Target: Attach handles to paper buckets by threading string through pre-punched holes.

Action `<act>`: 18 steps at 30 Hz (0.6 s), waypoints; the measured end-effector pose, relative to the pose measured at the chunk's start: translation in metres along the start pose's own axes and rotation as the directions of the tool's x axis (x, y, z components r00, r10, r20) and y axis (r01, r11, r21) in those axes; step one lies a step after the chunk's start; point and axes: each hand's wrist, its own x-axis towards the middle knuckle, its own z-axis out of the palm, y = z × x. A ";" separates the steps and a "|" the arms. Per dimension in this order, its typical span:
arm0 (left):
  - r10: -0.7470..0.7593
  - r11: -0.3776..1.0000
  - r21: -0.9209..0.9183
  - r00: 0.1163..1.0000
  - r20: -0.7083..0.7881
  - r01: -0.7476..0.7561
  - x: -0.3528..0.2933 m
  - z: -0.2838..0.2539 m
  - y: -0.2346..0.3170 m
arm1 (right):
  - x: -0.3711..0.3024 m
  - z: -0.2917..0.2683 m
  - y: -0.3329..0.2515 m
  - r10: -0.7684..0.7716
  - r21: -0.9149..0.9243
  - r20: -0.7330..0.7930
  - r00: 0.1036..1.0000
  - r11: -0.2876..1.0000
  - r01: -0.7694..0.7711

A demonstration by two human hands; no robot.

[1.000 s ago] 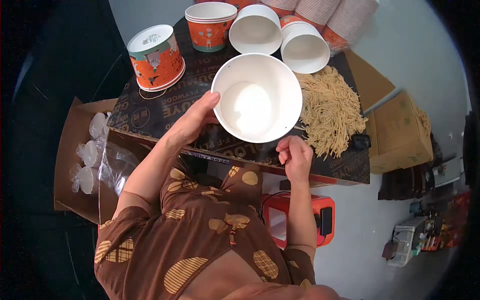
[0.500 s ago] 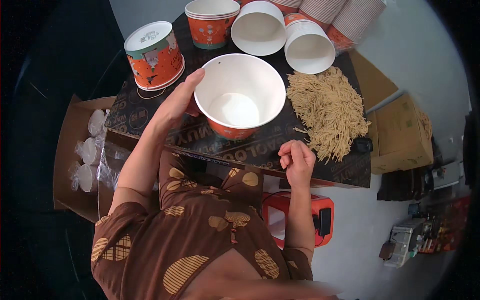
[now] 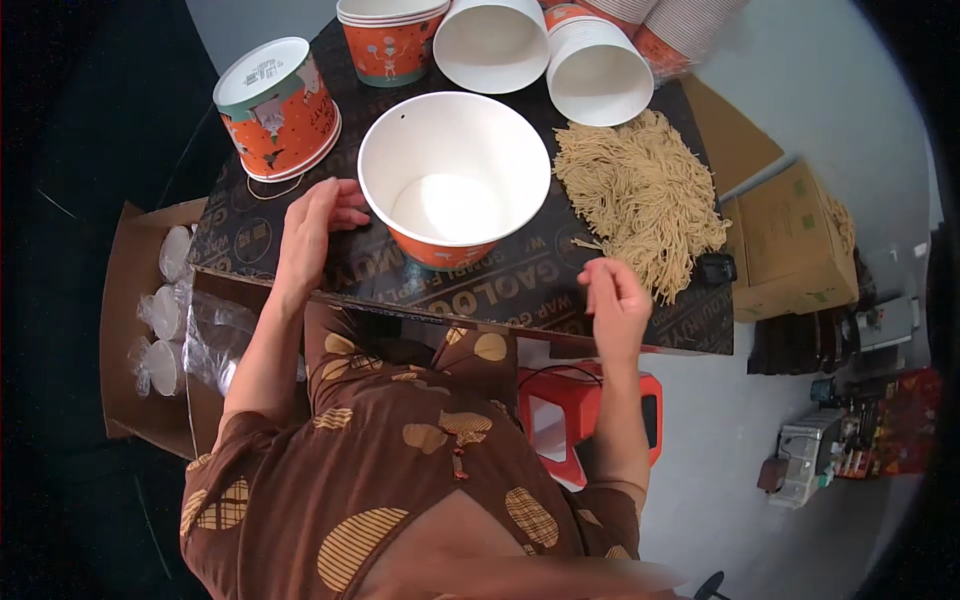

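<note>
A large paper bucket [image 3: 405,235], white inside and orange outside, stands mouth up on the black-covered table; a small dark hole shows near its rim. My left hand [image 3: 318,225] is beside the bucket's left side, fingers loosely bent and apart from each other, holding nothing. My right hand [image 3: 615,300] hovers at the table's front edge, just short of a heap of tan cords [image 3: 645,200]. Its fingers are partly bent and slightly apart, with nothing visible in them. One loose cord end sticks out of the heap toward the bucket.
Upside-down buckets [image 3: 280,120] with a cord loop stand at the left. Nested buckets [image 3: 395,45] and long stacks lie along the back. A small black object [image 3: 716,269] is at the right edge. Cartons [image 3: 795,245] stand right, and an open carton [image 3: 125,330] with wrapped lids left.
My left hand has let go of the bucket's rim and dropped to its left side. My right hand has shifted slightly right, its fingers loosening from a curl. The whole view has shifted a little.
</note>
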 end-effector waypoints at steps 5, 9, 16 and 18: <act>0.106 0.994 0.044 0.992 -0.072 -0.103 -0.010 0.007 -0.017 | 0.031 -0.029 0.002 -0.385 -0.481 -0.181 0.905 0.837 0.260; 0.183 0.982 0.074 0.978 -0.100 -0.176 -0.011 0.010 -0.025 | 0.052 -0.058 0.003 -0.452 -0.615 -0.174 0.875 0.744 0.261; 0.208 0.974 0.110 0.974 -0.084 -0.199 -0.011 0.010 -0.027 | 0.084 -0.080 0.006 -0.552 -0.734 -0.067 0.831 0.591 0.333; 0.215 0.973 0.109 0.973 -0.086 -0.206 -0.012 0.011 -0.025 | 0.093 -0.084 0.004 -0.566 -0.740 -0.038 0.823 0.570 0.358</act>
